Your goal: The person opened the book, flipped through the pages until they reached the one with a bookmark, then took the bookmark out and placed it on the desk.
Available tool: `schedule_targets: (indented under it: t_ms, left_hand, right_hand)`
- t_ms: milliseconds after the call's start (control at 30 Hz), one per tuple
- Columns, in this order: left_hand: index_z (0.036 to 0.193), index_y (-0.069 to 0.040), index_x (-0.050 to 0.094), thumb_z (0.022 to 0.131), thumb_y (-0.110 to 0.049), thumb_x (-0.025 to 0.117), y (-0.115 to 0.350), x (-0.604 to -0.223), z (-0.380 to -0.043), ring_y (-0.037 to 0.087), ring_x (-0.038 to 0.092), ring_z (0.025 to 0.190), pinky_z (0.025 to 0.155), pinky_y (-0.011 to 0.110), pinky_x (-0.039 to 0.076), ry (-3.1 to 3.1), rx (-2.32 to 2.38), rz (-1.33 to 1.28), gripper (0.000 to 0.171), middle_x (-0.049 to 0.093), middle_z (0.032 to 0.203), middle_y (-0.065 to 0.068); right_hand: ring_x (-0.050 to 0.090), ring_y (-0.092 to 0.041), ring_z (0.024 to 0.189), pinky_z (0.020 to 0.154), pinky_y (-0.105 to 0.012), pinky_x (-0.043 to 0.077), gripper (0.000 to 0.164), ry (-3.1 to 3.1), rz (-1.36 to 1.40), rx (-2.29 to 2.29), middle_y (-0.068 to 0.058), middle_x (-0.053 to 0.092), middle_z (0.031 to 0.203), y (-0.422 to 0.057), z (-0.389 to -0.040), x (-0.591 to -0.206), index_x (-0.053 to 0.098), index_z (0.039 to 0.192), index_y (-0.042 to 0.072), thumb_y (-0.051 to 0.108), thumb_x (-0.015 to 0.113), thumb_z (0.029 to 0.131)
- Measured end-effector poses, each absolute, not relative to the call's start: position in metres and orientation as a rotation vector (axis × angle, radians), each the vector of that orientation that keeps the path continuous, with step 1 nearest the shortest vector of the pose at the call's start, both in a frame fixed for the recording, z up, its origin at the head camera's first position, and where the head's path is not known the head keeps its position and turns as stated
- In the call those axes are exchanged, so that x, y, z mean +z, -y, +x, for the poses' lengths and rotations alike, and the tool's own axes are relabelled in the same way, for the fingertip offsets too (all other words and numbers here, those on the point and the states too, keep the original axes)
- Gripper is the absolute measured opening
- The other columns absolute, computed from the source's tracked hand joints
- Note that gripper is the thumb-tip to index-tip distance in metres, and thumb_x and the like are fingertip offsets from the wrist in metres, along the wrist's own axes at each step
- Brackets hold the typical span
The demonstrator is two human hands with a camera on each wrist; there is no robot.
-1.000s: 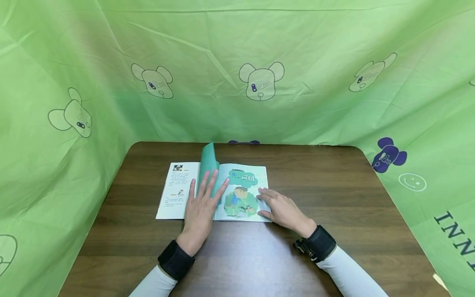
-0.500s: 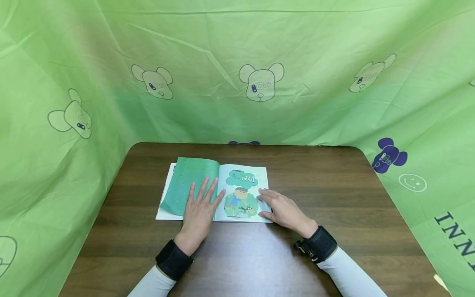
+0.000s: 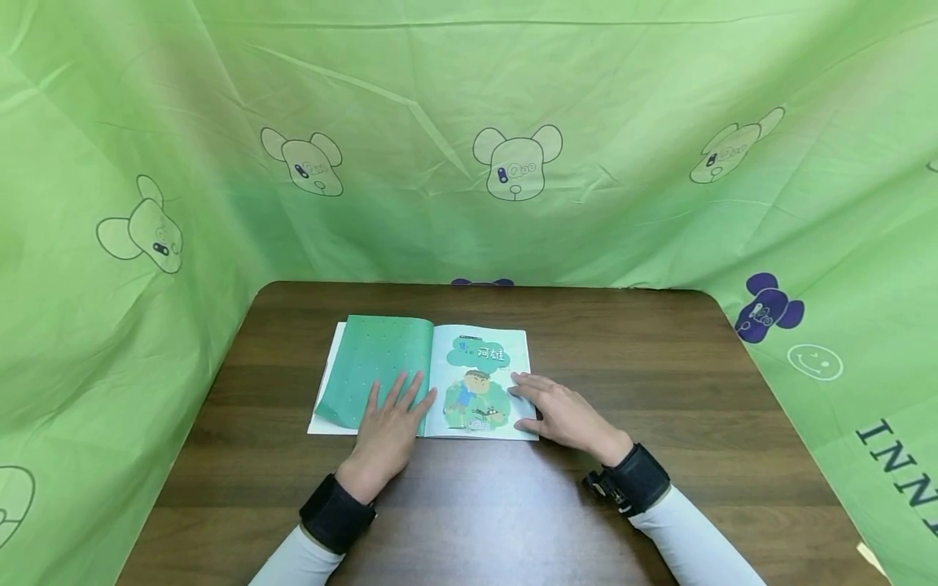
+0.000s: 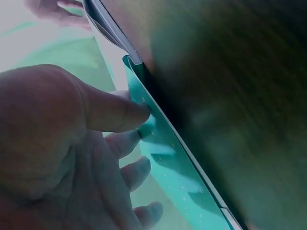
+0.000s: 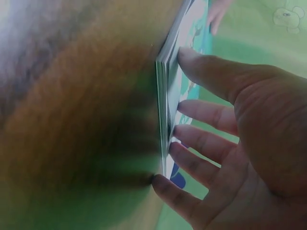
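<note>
A thin picture book lies spread on the table, its dotted teal leaf (image 3: pixel 388 350) on the left half and a white title page (image 3: pixel 479 342) with a cartoon child on the right half. My left hand (image 3: pixel 387 431) rests with spread fingers on the lower part of the teal leaf, beside the fold. In the left wrist view the thumb (image 4: pixel 120 112) touches that leaf's lower edge. Over at the right margin, my right hand (image 3: pixel 567 417) lays its fingertips on the title page. The right wrist view shows straight fingers along the stacked page edges (image 5: pixel 164 105).
The book sits near the middle of a dark wooden table (image 3: pixel 623 350). A green curtain (image 3: pixel 410 220) printed with mouse-like heads hangs behind and at both sides. A white page (image 3: pixel 326 425) peeks out under the teal leaf. Each wrist wears a black band (image 3: pixel 337 514).
The teal leaf, standing up at the fold earlier, has come down flat onto the left side. My left hand has slid toward me and slightly left. The right hand has barely moved.
</note>
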State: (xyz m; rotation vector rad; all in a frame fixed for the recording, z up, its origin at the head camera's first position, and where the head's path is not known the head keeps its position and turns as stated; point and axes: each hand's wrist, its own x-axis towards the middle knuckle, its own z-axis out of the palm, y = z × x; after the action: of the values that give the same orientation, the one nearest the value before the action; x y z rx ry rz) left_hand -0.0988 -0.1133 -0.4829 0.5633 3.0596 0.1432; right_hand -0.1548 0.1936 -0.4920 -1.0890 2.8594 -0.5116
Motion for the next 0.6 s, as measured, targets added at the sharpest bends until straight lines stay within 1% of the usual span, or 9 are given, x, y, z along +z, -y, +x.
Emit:
schedule_targets:
  t_ms: [167, 333, 433, 600]
  left_hand:
    - [0.151, -0.017, 0.044, 0.088, -0.001, 0.062, 0.1155, -0.4836, -0.0966, 0.037, 0.019, 0.148, 0.111, 0.066, 0.021, -3.006, 0.203, 0.527, 0.067, 0.028, 0.161, 0.012]
    - [0.154, -0.016, 0.037, 0.089, -0.005, 0.062, 0.1175, -0.4853, -0.0938, 0.038, 0.018, 0.148, 0.102, 0.074, 0.027, -2.953, 0.267, 0.506, 0.070, 0.024, 0.163, 0.013]
    - [0.155, -0.016, 0.035, 0.093, -0.008, 0.058, 0.1174, -0.4862, -0.0933, 0.039, 0.017, 0.148, 0.097, 0.078, 0.027, -2.942, 0.295, 0.494, 0.066, 0.023, 0.163, 0.013]
    - [0.155, -0.017, 0.036, 0.102, -0.024, 0.046, 0.1155, -0.4861, -0.0932, 0.039, 0.018, 0.148, 0.096, 0.080, 0.026, -2.947, 0.336, 0.459, 0.054, 0.025, 0.162, 0.013]
  right_hand:
    - [0.045, -0.031, 0.135, 0.104, -0.049, 0.042, 0.062, -2.804, -1.097, -0.497, -0.015, 0.048, 0.148, -0.1960, -0.1559, -0.4871, 0.060, 0.135, 0.003, 0.038, 0.071, 0.086]
    - [0.042, -0.031, 0.138, 0.105, -0.048, 0.041, 0.063, -2.760, -1.095, -0.503, -0.015, 0.046, 0.151, -0.1988, -0.1572, -0.4846, 0.059, 0.136, 0.004, 0.039, 0.072, 0.085]
    - [0.041, -0.030, 0.138, 0.106, -0.048, 0.040, 0.063, -2.749, -1.101, -0.502, -0.014, 0.045, 0.151, -0.2002, -0.1585, -0.4846, 0.060, 0.136, 0.005, 0.040, 0.072, 0.084]
    - [0.041, -0.030, 0.138, 0.107, -0.047, 0.040, 0.064, -2.732, -1.132, -0.499, -0.013, 0.045, 0.151, -0.2029, -0.1613, -0.4840, 0.060, 0.135, 0.006, 0.040, 0.073, 0.083]
